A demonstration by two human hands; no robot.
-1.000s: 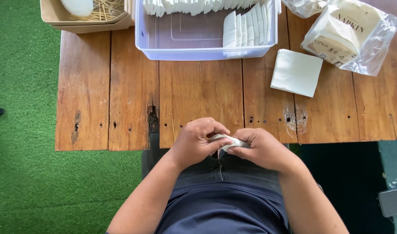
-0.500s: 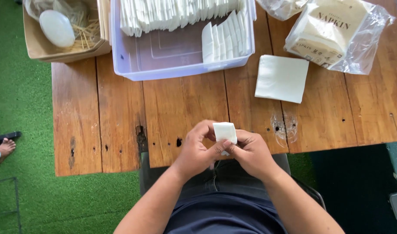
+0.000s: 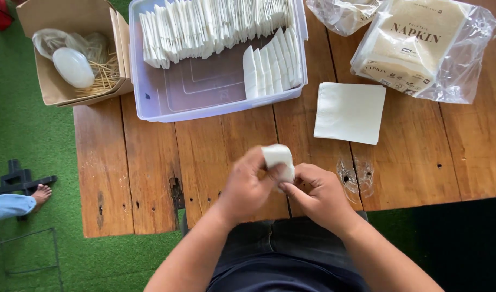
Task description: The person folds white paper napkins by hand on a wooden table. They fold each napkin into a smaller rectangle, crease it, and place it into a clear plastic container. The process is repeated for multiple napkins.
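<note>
Because the folded napkin is thin paper, it looks light, soft and easy to crush, so its edges are the best place to pinch. Left hand and right hand both close on it above the table, near the tray.

Wooden table: bin, napkins

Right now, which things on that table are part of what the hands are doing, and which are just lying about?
In use:
- folded white napkin, pinched between left hand and right hand
- clear tub with rows of folded napkins
- flat napkin
- wrapped napkin pack

Lying about:
- cardboard box of thin sticks
- empty plastic wrapper
</note>
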